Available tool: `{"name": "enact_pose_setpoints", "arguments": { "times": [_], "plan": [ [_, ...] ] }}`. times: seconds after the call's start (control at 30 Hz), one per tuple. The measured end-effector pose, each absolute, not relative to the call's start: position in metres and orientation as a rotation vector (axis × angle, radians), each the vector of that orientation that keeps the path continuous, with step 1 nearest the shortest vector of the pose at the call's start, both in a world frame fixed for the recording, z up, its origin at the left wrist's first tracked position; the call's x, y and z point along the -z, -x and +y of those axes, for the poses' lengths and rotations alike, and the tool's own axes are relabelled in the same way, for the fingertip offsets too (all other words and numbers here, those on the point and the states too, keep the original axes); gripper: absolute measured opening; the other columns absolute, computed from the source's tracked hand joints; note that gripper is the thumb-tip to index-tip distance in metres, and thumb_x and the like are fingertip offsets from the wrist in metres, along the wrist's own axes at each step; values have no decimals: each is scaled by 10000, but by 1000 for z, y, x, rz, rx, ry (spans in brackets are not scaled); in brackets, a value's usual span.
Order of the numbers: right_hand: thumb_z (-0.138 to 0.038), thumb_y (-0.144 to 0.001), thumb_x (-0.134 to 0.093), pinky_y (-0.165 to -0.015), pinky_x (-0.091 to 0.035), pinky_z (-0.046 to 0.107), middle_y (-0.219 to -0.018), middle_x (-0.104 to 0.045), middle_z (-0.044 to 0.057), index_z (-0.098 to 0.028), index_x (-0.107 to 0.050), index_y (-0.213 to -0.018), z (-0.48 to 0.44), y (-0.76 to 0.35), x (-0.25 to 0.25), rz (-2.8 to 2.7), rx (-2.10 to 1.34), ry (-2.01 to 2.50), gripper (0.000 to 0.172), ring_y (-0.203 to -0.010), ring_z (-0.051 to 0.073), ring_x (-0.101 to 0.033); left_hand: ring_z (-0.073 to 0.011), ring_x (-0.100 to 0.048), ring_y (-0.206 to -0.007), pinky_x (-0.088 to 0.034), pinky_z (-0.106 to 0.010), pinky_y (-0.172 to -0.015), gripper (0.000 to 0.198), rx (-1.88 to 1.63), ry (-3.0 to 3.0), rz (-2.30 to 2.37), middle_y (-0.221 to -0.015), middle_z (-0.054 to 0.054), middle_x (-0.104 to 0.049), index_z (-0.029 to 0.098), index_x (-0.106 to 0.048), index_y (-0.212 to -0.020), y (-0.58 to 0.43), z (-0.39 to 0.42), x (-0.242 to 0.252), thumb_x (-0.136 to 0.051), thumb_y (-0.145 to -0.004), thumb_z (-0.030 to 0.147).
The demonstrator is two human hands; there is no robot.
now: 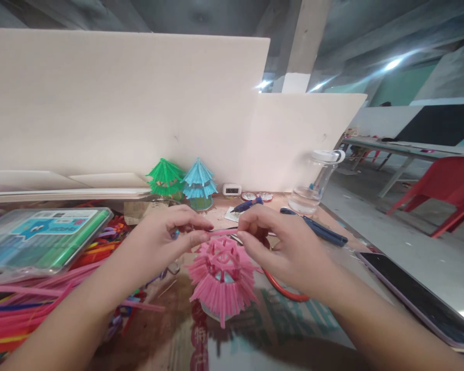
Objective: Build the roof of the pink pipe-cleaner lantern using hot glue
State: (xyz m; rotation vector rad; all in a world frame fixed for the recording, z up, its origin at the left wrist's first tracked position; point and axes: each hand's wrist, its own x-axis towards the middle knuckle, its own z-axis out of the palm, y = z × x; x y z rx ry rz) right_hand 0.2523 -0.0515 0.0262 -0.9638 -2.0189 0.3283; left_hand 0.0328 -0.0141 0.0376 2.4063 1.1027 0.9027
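Note:
A short pink pipe cleaner is stretched level between my two hands. Thumb and fingers of my left hand pinch its left end, while my right hand pinches the other end with curled fingers. Just below and nearer to me stands a pink pipe-cleaner pavilion, with a flared skirt of strips and a narrower ring on top. Its open top faces up under the held strip. Farther back, a green pipe-cleaner pavilion and a light blue one have finished pointed roofs.
Loose pipe cleaners and a clear marker case cover the left side. Pliers, red-handled scissors, a small digital clock and a water bottle lie around. A phone rests at the right edge; a white board stands behind.

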Motion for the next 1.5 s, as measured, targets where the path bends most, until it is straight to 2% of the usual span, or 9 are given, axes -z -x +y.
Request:
{"name": "enact_pose_setpoints", "arguments": {
  "times": [0.2,0.3,0.4,0.53,0.7,0.87,1.17,1.27,1.5],
  "plan": [
    [-221,-890,-525,-510,-374,187,-619,-567,-54,-206,-555,-850,-57,-252,-30,-1915,-289,933,52,-542,87,-515,-157,-633,-780,-475,-252,-724,152,-1121,-2496,1044,-785,11,-694,244,-738,-770,-40,-24,-38,-624,-846,310],
    [-376,-911,-515,-521,-387,213,-668,-611,-21,-198,-596,-879,-45,-273,-41,-1918,-327,1077,199,-577,112,-544,-145,-632,-738,-479,-250,-724,115,-1551,-2104,1148,-759,18,-706,228,-721,-777,-33,-22,-42,-670,-809,326],
    [-470,-909,-484,-487,-328,240,-573,-572,-8,-193,-622,-692,-13,-302,-44,-2178,-261,1491,378,-526,124,-497,-104,-606,-716,-476,-218,-743,97,-1846,-1641,1050,-729,50,-685,225,-693,-843,-22,-22,-50,-693,-812,316],
    [-284,-803,-692,-589,-411,286,-655,-647,83,-145,-620,-585,41,-326,-19,-2193,-182,2000,269,-657,182,-587,-108,-618,-796,-466,-217,-821,105,-1660,-1681,1082,-788,63,-697,228,-663,-877,-15,-25,-57,-686,-838,322],
    [-361,-937,-583,-808,-547,389,-1100,-653,71,-150,-620,-1125,81,-325,26,-2114,-385,1971,285,-928,194,-645,-171,-616,-813,-456,-264,-785,240,-1176,-2114,1237,-801,12,-690,180,-643,-808,-19,-16,-49,-593,-867,407],
    [-347,-935,-589,-857,-544,432,-1219,-608,86,-163,-581,-1218,99,-319,54,-1961,-526,1965,337,-1026,227,-626,-191,-635,-832,-466,-255,-704,310,-982,-2164,1219,-850,-13,-703,177,-629,-838,-22,-2,-36,-532,-881,468],
    [-338,-941,-577,-805,-555,384,-1094,-665,81,-139,-622,-1132,82,-317,42,-1711,-629,1868,280,-926,200,-658,-105,-572,-491,-403,-219,-468,234,-627,-1833,1101,-792,-18,-708,181,-505,-866,-32,8,-20,-540,-843,411],
    [-301,-944,-514,-724,-535,293,-826,-734,108,-102,-686,-993,59,-323,20,-1680,-660,1744,267,-807,211,-701,-93,-573,-470,-389,-205,-440,283,-583,-1731,1037,-788,-2,-697,184,-499,-890,-34,11,-14,-575,-827,449],
    [-420,-832,-599,-700,-509,279,-770,-753,54,-179,-722,-905,6,-336,-10,-1821,-661,1348,280,-798,215,-692,-112,-647,-479,-400,-174,-391,373,-554,-1568,971,-724,35,-640,193,-477,-860,-36,7,-17,-667,-783,505]
  ]
}}
